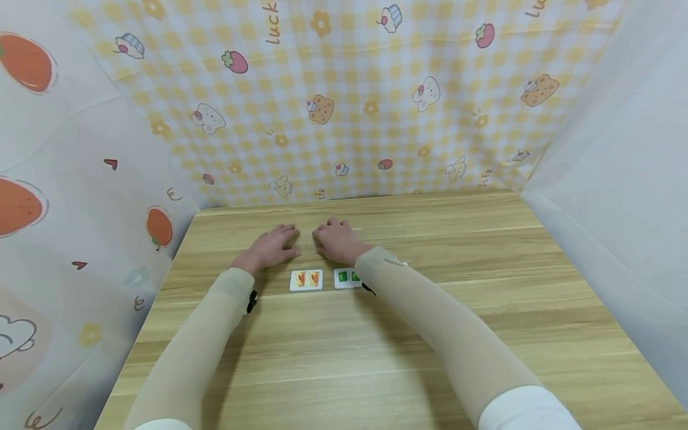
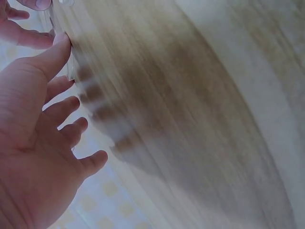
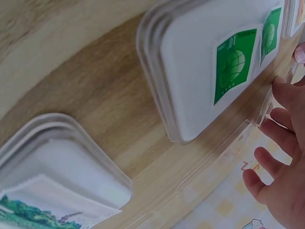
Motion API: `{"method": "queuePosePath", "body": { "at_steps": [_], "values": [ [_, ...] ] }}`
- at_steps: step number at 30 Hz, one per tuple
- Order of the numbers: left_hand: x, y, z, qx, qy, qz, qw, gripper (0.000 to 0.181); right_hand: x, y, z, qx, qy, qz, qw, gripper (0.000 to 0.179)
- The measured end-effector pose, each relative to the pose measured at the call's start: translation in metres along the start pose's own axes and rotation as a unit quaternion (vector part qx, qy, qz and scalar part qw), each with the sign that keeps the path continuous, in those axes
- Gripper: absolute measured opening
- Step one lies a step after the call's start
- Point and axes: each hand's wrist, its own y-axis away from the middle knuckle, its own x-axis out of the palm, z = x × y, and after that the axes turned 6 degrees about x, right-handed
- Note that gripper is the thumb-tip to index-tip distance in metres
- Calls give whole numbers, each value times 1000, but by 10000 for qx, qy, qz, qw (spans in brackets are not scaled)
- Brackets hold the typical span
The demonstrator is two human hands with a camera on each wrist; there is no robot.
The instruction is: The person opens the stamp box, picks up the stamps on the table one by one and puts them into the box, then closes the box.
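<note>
My left hand (image 1: 274,245) and right hand (image 1: 338,240) face each other near the far part of the table. Between them is a small clear plastic piece (image 2: 71,70), perhaps a case cover, thin and hard to see. The left thumb and forefinger hold its edge; the other fingers are spread. From the other side, the right thumb and forefinger hold the same piece. Nearer me lie a clear-cased white card with two orange-toned stamps (image 1: 306,280) and one with two green stamps (image 3: 236,62). The right forearm partly covers the green one in the head view.
A third cased card with a landscape stamp (image 3: 43,207) lies right of the green one, mostly hidden by the right forearm in the head view. Another clear plastic piece (image 3: 214,160) lies flat beyond the cards. A patterned curtain (image 1: 344,119) borders the wooden table (image 1: 322,370).
</note>
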Motion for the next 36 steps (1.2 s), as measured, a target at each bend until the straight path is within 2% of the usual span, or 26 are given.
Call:
{"method": "queuePosePath", "body": {
  "at_steps": [7, 12, 21, 25, 32, 36],
  "values": [
    [-1, 1, 0, 25, 237, -72, 9997, 65, -1, 1, 1, -72, 152, -23, 9999, 40],
    [-3, 2, 1, 21, 381, -72, 9992, 64, -2, 3, 0, -199, 69, -42, 9998, 39],
    [-11, 12, 1, -77, 580, 67, 9983, 71, -7, 10, 1, -433, 143, -162, 9988, 45],
    [-17, 17, -3, -6, 534, 49, 9986, 72, -11, 14, 1, -542, 183, -250, 9980, 47],
    [-25, 26, -12, 159, 711, 6, 9973, 62, -18, 22, 0, -744, 138, -424, 9962, 46],
    [-29, 31, -15, 291, 623, -11, 9976, 59, -22, 30, 1, -843, 64, -430, 9955, 46]
  ]
}}
